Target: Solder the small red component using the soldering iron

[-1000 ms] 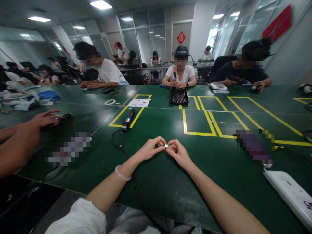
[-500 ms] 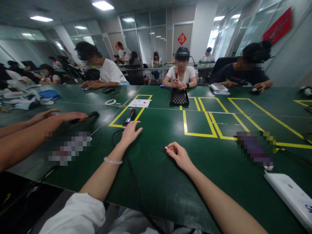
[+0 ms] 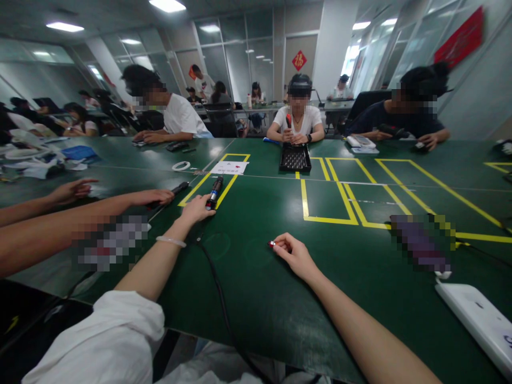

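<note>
My left hand (image 3: 197,208) has its thumb and fingers closed about the near end of a black corded electric screwdriver (image 3: 216,191) with a blue and silver band. The screwdriver lies inside a yellow-taped outline, pointing away from me; part of its near end is hidden by my fingers. Over the middle of the table, my right hand (image 3: 295,252) pinches a small red-and-white piece (image 3: 271,244) between thumb and fingertips. That piece is too small to name. A black cable (image 3: 218,288) runs between my arms and over the table's front edge.
A co-worker's hand (image 3: 156,197) rests on a dark tool at left. A white sheet (image 3: 230,168) lies beyond the screwdriver. Across the table, a person sits behind a black tray (image 3: 295,166). A white power strip (image 3: 476,314) is at right, near yellow tape outlines (image 3: 330,220).
My left hand has shifted left and back, going from spread fingers above the screwdriver to closing about its near end. The right hand keeps its pinch in place.
</note>
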Motion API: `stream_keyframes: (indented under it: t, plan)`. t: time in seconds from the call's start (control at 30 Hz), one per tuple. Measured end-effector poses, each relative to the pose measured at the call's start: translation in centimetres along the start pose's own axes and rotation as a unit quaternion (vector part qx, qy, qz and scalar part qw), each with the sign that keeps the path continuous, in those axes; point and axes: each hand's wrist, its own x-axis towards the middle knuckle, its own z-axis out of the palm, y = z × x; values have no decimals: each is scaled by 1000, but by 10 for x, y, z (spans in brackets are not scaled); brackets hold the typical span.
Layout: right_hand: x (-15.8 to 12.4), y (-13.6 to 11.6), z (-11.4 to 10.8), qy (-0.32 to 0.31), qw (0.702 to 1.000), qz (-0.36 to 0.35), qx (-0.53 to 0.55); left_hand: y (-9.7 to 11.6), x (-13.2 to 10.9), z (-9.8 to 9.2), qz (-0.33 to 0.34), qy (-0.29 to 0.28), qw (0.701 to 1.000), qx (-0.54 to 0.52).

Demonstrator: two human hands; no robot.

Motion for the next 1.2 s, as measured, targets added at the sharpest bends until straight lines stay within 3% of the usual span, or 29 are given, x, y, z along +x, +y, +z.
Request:
stream_keyframes:
  t: [0.27,0.67,1.07,1.2]
  plan:
    - [1,3,1,-1,1000,-2,-10,57,-44,2,-6,-14,998,53]
    - [0,-2,1,14,995,-26,-95,145,-126,-3,128,-11,992,-11]
    - [1,6,3,12,961,-64,-270,182,-157,2,217,-11,975,-50]
    - [1,8,4,17,970,-52,-236,183,-159,4,220,0,974,-47]
